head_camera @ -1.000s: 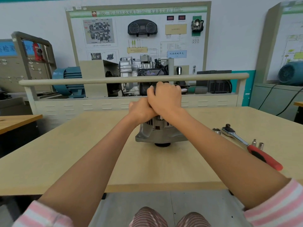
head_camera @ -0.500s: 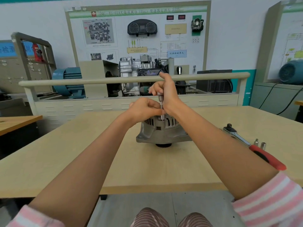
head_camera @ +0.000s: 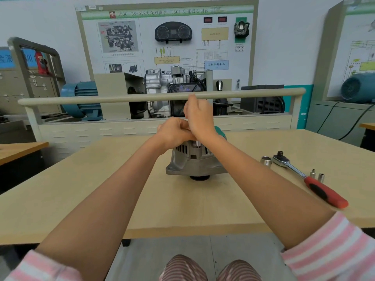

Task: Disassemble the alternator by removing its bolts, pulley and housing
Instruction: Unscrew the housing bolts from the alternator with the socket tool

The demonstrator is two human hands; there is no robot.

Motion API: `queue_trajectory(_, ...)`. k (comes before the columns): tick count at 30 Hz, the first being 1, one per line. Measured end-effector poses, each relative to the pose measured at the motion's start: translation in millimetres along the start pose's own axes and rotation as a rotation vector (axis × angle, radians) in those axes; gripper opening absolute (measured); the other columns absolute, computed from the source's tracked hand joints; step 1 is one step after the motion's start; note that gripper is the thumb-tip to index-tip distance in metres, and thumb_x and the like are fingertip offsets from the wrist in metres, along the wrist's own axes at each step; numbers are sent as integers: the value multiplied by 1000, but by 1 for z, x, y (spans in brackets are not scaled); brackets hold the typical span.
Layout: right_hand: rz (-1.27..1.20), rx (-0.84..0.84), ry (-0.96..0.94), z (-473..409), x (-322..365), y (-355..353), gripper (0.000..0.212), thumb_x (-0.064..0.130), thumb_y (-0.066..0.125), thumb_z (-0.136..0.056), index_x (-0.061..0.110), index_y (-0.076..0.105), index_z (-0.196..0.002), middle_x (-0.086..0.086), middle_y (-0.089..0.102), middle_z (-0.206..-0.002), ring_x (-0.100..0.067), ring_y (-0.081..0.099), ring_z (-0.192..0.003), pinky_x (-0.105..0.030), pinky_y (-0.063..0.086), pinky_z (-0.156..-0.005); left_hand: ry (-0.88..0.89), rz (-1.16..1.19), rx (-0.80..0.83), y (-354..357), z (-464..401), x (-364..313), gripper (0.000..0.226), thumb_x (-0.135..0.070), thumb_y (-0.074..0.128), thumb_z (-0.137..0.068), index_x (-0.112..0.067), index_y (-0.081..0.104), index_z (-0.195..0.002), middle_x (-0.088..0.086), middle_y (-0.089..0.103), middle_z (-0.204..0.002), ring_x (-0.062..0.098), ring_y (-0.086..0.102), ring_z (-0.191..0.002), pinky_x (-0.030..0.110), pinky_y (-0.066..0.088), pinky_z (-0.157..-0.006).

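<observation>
Right hand, curled above the grey cast-metal alternator standing mid-tabletop, seems to pinch something thin, though what is hidden; left hand curls against the alternator's top, steadying it. That housing looks heavy and rigid; its slotted rim offers the surest grip.

Bright, even indoor light; soft faint shadows; wide-angle bending at edges; slight overall softness.
</observation>
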State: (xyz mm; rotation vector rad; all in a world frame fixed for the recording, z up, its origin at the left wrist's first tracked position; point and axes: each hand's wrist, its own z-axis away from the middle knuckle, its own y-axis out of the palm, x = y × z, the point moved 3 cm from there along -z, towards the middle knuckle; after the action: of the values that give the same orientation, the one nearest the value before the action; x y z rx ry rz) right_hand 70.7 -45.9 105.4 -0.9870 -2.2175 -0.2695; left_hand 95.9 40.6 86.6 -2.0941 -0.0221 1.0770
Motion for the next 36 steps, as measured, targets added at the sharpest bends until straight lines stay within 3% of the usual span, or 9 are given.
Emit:
queue_trajectory(4,908,-53,-224,10,10,0,37,27,38,-93,6,67,-83,-9,65,-82,-25,57,-85,-36,36,-86,-4,-56,-39,0,-2,0,11,-6,59,-88,-2,64,-96,20,65,-95,35,56,-93,47,45,-93)
queue_trajectory(7,1061,-44,-184,12,14,-1,37,31,38,-91,5,64,-96,-11,64,-99,-28,56,-97,-36,34,-88,0,-79,-52,2,-1,-2,9,-3,51,-90,-7,58,-94,16,58,-89,27,48,-86,37,39,-78)
queue_trajectory(13,846,-30,-204,12,10,-1,25,27,43,-90,8,58,-82,-5,55,-83,-24,50,-88,-33,30,-90,15,-66,-53,4,6,-4,5,-11,56,-86,-10,60,-87,12,63,-83,31,53,-87,44,42,-91)
queue_trajectory(16,499,-1,-179,9,7,-4,40,18,48,-89,14,37,-51,4,35,-56,-15,37,-64,-30,28,-74,14,-14,-23,4,9,-6,41,-31,63,-67,-3,67,-95,18,70,-97,32,61,-102,53,40,-102)
queue_trajectory(19,54,63,-4,3,2,-8,48,10,47,-90,14,31,-45,1,31,-46,-13,30,-50,-25,27,-55,13,5,5,4,5,-2,6,-23,73,-79,-18,70,-79,4,74,-89,23,64,-104,49,36,-107)
queue_trajectory(23,-348,210,235,-8,-2,-7,50,13,39,-93,13,37,-43,-8,37,-48,-17,45,-57,-21,43,-68,30,6,29,5,3,0,7,-29,74,-82,-22,73,-80,3,75,-90,22,64,-104,50,33,-110)
queue_trajectory(26,-527,225,299,-10,-2,-6,60,14,37,-94,16,33,-34,-5,34,-42,-16,44,-51,-22,45,-69,31,27,47,6,3,1,30,-32,73,-82,-3,72,-89,11,68,-82,23,60,-85,51,33,-109)
queue_trajectory(31,-351,159,266,-9,-5,-5,52,12,40,-92,12,37,-40,1,41,-40,-16,45,-54,-24,43,-69,16,21,15,6,2,1,32,-30,74,-80,1,71,-87,8,68,-78,20,60,-84,50,34,-109)
queue_trajectory(36,152,92,-97,1,-4,-8,48,15,43,-96,12,35,-49,-3,36,-52,-17,37,-56,-29,30,-62,-7,-39,-11,6,0,0,8,-20,72,-82,-19,68,-74,3,72,-84,27,62,-105,49,36,-107)
